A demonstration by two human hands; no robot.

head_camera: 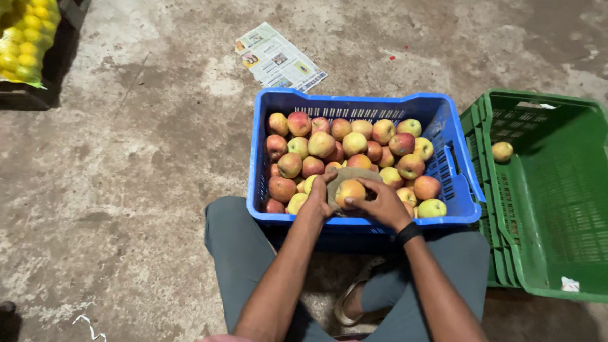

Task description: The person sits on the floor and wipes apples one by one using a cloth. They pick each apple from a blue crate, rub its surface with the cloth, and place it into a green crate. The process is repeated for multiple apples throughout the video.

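Both hands (357, 197) gripping an apple (350, 191) in cloth (341, 176) — over blue crate (449, 129)

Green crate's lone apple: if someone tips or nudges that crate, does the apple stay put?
Probably not. The apple is round and sits alone against the green crate wall, nothing wedging it, so it would likely roll. It looks firm, though a knock on hard plastic may bruise it.

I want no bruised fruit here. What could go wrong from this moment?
The apple sits on a brown cloth between the left hand and right hand, over the full blue crate; a slip might drop it onto the others. The green crate stands tilted with one apple inside, which may roll.
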